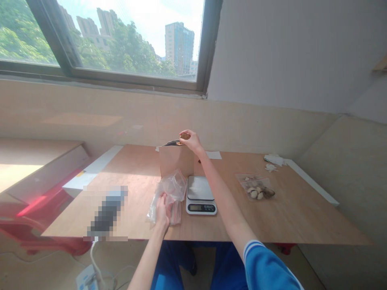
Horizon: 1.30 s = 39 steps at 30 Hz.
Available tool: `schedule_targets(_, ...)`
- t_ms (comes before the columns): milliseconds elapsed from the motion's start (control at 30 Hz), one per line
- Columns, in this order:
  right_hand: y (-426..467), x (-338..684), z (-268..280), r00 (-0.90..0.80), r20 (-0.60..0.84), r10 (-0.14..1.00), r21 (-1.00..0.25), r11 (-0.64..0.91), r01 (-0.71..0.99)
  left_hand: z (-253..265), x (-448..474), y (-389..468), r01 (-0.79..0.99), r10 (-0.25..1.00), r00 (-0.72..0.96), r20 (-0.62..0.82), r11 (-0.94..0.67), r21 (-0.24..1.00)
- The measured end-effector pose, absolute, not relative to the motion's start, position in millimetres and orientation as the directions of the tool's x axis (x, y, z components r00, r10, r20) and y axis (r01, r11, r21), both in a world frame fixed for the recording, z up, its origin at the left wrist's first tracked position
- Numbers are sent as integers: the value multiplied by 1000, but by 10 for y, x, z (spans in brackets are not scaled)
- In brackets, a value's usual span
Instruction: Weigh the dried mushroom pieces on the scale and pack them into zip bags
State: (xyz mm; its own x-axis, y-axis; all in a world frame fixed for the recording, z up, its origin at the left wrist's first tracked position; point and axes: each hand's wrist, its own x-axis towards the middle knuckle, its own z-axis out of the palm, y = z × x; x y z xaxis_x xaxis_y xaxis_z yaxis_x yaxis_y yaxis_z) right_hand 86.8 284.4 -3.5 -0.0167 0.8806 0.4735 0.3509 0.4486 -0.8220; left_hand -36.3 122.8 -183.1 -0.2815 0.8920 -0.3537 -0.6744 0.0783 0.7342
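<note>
Plastic bag under left hand

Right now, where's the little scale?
In the head view, the scale sits mid-table, just right of the clear plastic bag held by the left hand, in front of the brown paper bag.

- Your left hand covers part of the clear plastic bag; you cannot tell what lies inside it.
- A pixelated block at nine o'clock of that bag hides whatever sits there.
- Your right hand pinches a small brown item over the paper bag, too small to identify.
- The scale display is unreadable.
- The pieces on the plastic sheet at three o'clock are too small to name.
- The picture's lower edge cuts off both your arms.
</note>
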Motion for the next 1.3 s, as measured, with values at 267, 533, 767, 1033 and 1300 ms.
schedule_targets(267, 2754, 904, 76, -175, 396, 901, -828, 433, 356, -1806, -360, 1223, -669, 905, -265, -333, 77, 740)
schedule_targets(533, 2629, 962, 57, -221, 377, 899, -905, 409, 119, -1879, -371, 1254, -660, 912, -274, -306, 53, 749)
schedule_targets(767, 2635, 1022, 57, -302, 336, 892, -928, 368, 52, -1933, -371, 1280, -640, 907, -281, -314, 67, 765)
schedule_targets(1033, 2574, 1035, 139, -363, 325, 873, -905, 399, 150, -1900, -366, 1257, -675, 903, -279, -325, 56, 735)
schedule_targets(1300, 2580, 962, 161, -374, 285, 883, -892, 387, 234, -1871, -368, 1246, -699, 905, -277, -324, 42, 714)
